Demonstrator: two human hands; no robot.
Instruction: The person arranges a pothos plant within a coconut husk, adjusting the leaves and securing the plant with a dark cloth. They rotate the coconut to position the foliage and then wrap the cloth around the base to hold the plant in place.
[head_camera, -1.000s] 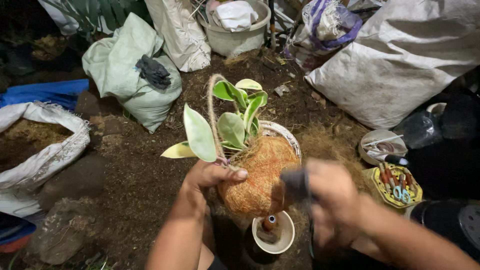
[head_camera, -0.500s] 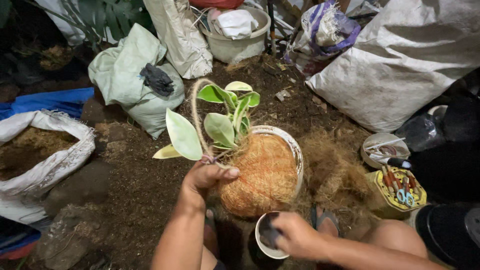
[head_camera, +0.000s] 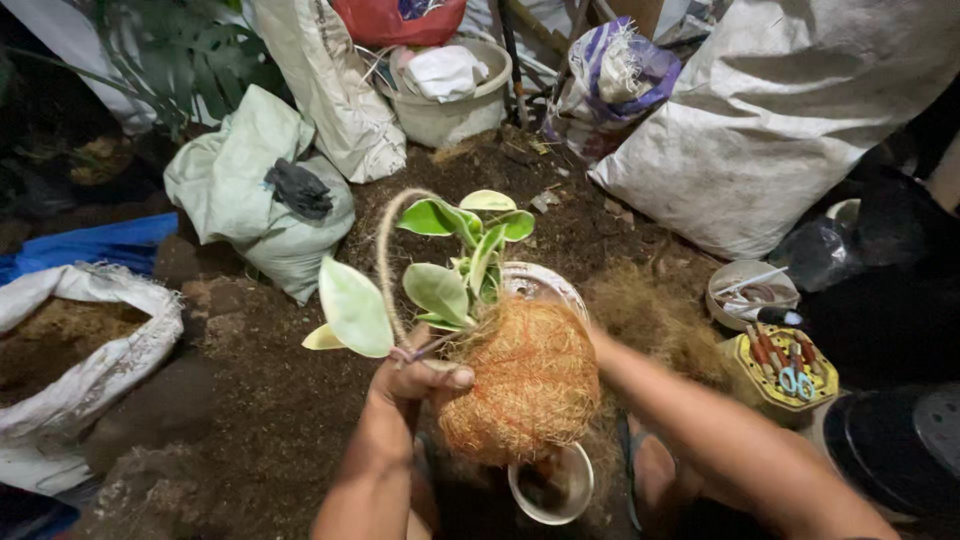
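Observation:
My left hand grips the left top of a round orange-brown fibre ball, thumb lying across its edge. A small plant with green and pale yellow leaves grows out of the ball, and a rope loop arches above it. From the lower right my forearm reaches to the far side of the ball, where my right hand is almost wholly hidden. The ball hangs over a white bowl rim. A small white cup sits on the soil just beneath the ball.
Loose brown fibre lies right of the ball. A yellow tin of scissors and tools stands at the right. White sacks, a pale green bag, a bucket and an open sack of fibre ring the dark soil.
My right hand left the small white cup at the bottom and went up behind the fibre ball. The left hand kept its hold on the ball.

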